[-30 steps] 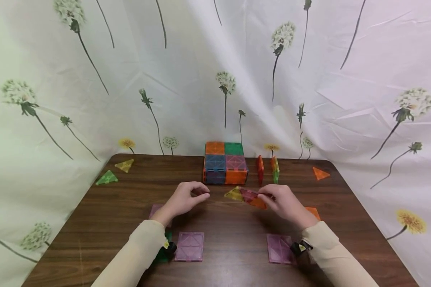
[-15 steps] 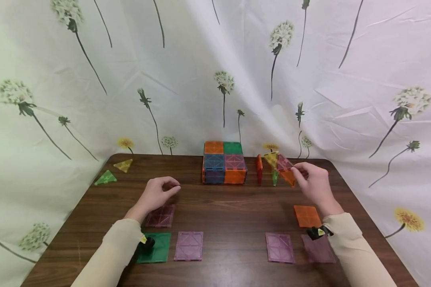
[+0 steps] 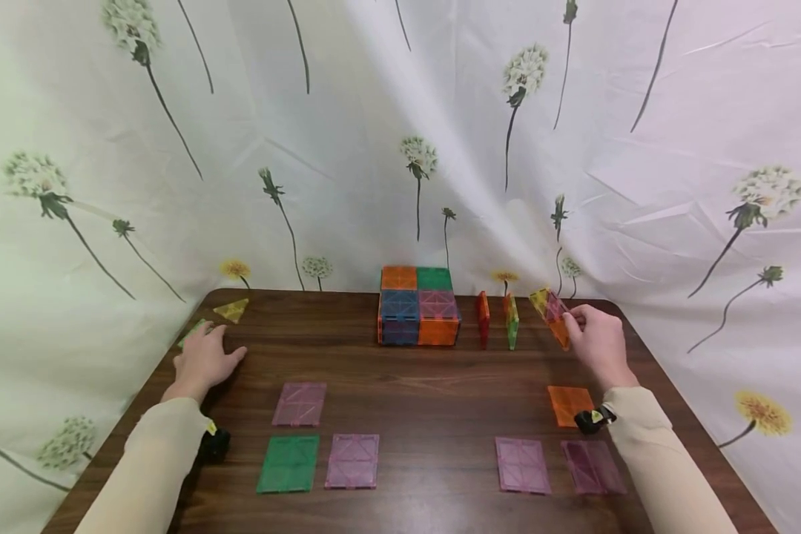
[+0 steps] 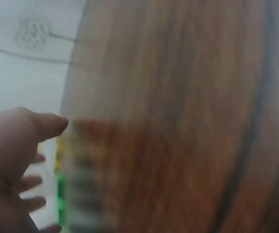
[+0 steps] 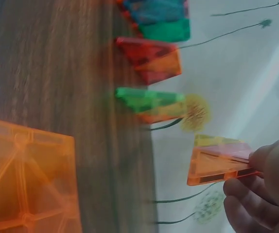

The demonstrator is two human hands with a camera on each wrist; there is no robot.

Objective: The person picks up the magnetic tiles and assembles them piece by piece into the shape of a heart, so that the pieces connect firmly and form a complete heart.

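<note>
Spread fingers of my left hand (image 3: 203,362) lie over a green triangular magnetic tile (image 3: 192,331) at the table's far left; whether they touch it is hidden. Just beyond lies a yellow triangular tile (image 3: 232,310). My right hand (image 3: 601,345) pinches a set of joined triangular magnetic tiles (image 5: 217,162), yellow, pink and orange, between thumb and fingers at the far right. The set is held tilted above the table. To its left stand two upright thin tile pieces, one red (image 3: 483,319) and one green-and-orange (image 3: 512,320).
A box of coloured square tiles (image 3: 418,315) stands at the back middle. Purple tiles (image 3: 352,461) (image 3: 522,465), a green square (image 3: 288,464) and an orange square (image 3: 569,405) lie flat nearer the front. A patterned cloth hangs behind the table (image 3: 414,400).
My left hand has moved left from the middle to the green triangular tile, its fingers spreading. The right hand has carried the joined tiles to the right, past the upright pieces.
</note>
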